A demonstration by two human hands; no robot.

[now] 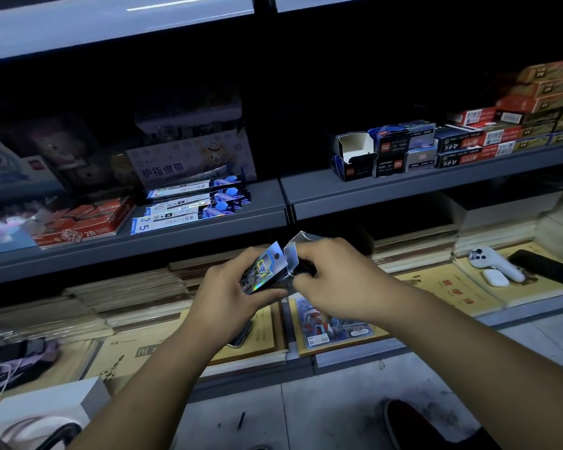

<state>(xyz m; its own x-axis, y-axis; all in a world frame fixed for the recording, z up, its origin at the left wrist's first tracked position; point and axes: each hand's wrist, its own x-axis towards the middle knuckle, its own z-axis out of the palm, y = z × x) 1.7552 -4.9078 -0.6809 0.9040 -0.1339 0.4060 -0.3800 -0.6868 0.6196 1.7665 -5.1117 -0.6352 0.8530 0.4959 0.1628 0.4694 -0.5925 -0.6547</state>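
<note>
so both hands are up in front of the grey shelf [270, 203], just below its front edge. the left hand [228, 289] has its fingers curled round a shiny holographic pack [261, 271], and the right hand [333, 271] is pinching the silver flap [291, 254] that stands open at the pack's top end. the pack is tilted, with the hang-hole end pointing up toward the shelf. on the shelf, up and left of the hands, a fan of blue packs [189, 206] lies flat, with red 2b boxes [88, 222] further left. further right along it, a little open-top box [355, 147] sits beside dark stacked boxes. below the shelf, yellow notebooks [442, 287] lie flat, with another colourful card pack [322, 323] on one under the hands. off to the right there's a white handheld gadget [494, 259], a white earbud case [495, 277] just beside it and a black slab [546, 267].
</note>
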